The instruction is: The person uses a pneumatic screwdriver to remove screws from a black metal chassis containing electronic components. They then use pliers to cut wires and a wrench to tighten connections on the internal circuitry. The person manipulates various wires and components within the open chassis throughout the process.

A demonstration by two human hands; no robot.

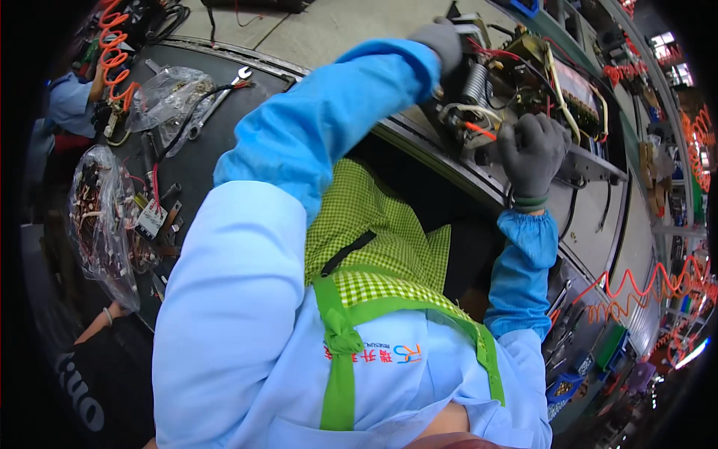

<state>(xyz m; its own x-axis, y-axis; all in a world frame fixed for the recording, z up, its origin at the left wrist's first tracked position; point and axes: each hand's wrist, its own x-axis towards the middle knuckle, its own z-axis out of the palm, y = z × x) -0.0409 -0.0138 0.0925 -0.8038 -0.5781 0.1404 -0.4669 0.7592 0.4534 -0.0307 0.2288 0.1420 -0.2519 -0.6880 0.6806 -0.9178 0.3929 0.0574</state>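
An electrical assembly (538,82) with a metal frame, wires and a windowed block lies across the bench before me. Near its left end a coiled metal spring (476,84) shows among the cables. My left hand (440,46), in a grey glove, is against that left end; its fingers are mostly hidden. At the near side, my right hand (532,153), gloved too, is closed with the fingers curled. What it pinches, if anything, I cannot make out. Just left of its fingertips is an orange-sleeved wire (479,131).
On the dark mat at left are a combination wrench (221,101), a clear bag of small parts (168,101) and a plastic bag of wired parts (105,217). Red coiled air hoses (112,49) hang at both sides. Another person's sleeve (71,105) shows far left. Blue bins (565,388) stand lower right.
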